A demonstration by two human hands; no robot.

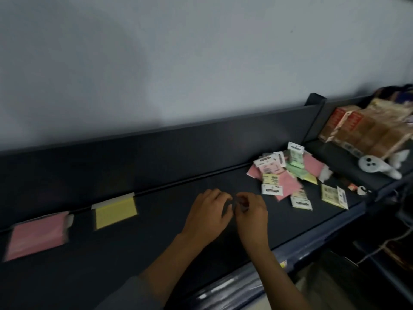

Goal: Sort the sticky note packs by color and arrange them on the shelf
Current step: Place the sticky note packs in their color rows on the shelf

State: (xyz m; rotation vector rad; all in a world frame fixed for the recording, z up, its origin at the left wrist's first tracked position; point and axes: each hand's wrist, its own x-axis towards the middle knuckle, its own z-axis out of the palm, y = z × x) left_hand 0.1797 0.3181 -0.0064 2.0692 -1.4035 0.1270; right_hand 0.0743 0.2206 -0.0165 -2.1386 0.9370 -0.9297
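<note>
A pink sticky note pack [36,236] lies at the far left of the dark shelf [156,220], with a yellow pack [115,212] to its right, both against the back wall. A mixed pile of pink, green and yellow packs [290,173] sits at the right end. Two more packs [334,195] lie apart near the front edge. My left hand [206,214] and my right hand [252,214] hover close together over the shelf's middle, fingers curled toward each other. Blur hides whether they hold anything.
A divider [314,117] closes the shelf section on the right. Beyond it stand brown and red boxes [366,128] and a white controller [377,166]. Small bits [357,189] lie by the divider's foot. A lower shelf and cables show at the bottom right.
</note>
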